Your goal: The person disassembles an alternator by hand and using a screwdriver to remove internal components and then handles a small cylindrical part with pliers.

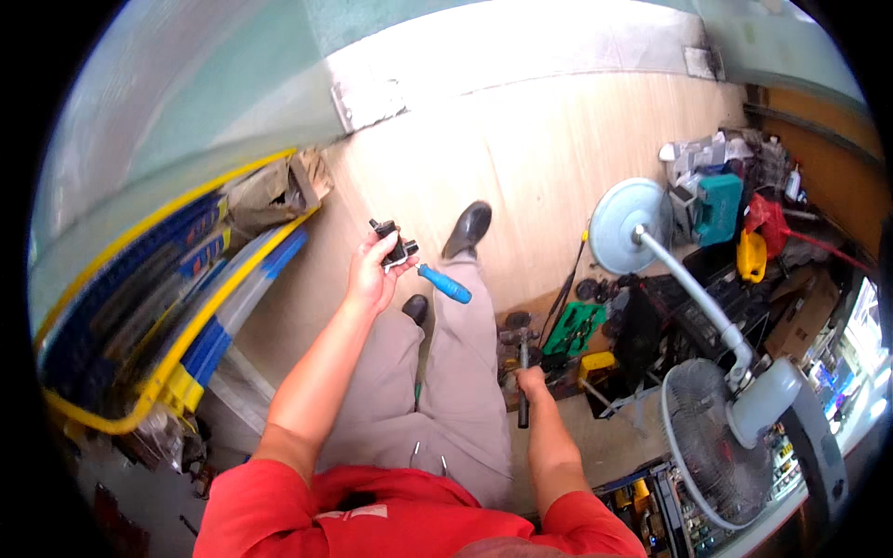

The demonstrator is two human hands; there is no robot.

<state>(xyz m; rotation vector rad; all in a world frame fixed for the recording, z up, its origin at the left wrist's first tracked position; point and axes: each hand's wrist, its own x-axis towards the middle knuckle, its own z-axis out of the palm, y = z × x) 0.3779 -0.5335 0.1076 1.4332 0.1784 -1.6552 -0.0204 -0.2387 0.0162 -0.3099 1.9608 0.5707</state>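
Observation:
My left hand is raised in front of my legs, its fingers closed round a small black part with short stubs. A screwdriver with a blue handle sticks out to the right from beside that part. Its tip is hidden at the fingers, so I cannot tell whether it touches the part. Lower and to the right, my right hand is shut on a hammer. The hammer's head points away from me, and its black grip end shows below the fist.
A floor fan with a round base lies to the right. Near it are a green tool tray, a teal case and loose tools. A yellow-edged rack stands at left. My shoes rest on the pale floor.

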